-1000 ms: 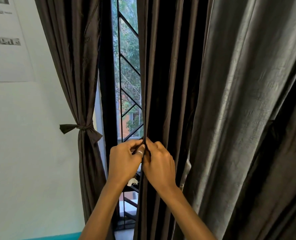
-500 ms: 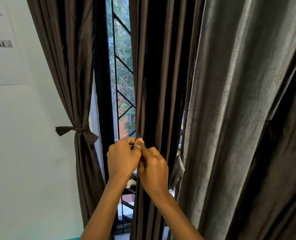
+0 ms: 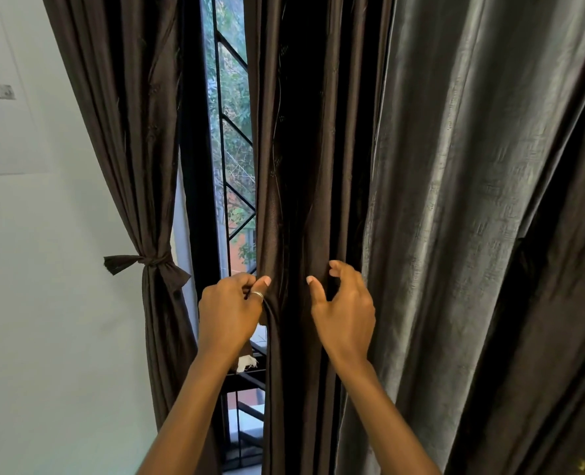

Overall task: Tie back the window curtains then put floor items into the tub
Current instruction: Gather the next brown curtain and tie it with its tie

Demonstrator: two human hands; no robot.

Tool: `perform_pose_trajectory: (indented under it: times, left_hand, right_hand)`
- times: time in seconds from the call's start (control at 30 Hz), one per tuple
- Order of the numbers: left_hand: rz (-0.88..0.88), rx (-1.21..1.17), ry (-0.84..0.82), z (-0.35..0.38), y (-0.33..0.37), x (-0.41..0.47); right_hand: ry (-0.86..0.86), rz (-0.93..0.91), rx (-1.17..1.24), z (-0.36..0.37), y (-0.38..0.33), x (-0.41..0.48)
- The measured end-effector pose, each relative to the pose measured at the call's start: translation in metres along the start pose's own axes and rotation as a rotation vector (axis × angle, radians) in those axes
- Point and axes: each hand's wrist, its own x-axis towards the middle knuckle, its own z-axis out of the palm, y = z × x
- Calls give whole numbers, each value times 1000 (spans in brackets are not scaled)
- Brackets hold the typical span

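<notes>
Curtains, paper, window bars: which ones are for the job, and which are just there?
For the job: middle curtain, pinched by the left hand; right hand, open; tied curtain; grey curtain.
Just there: paper sheet on the wall; window bars.

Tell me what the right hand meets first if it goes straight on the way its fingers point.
The right hand points its open fingers up and forward at the folds of the middle brown curtain, so that cloth comes first, almost at once. Whether the fingertips already touch it is unclear.
</notes>
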Motion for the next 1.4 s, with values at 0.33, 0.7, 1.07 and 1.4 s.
perform_pose_trajectory:
  times: [0.33,0.7,1.07,1.4]
  left_hand:
    - [-20,77,48,-35,-33,17]
    - [17,115,148,-40,-42,19]
    - [33,3,35,-15,8,-6]
    - [47,-115,-70,6,19,-10]
  right_hand:
    - [-49,144,44,-29,43,55]
    - [-6,114,-19,-43,63,56]
    - [-99,-18,163,-19,20,-3]
    - [-193,-141,277,6,-12,-27]
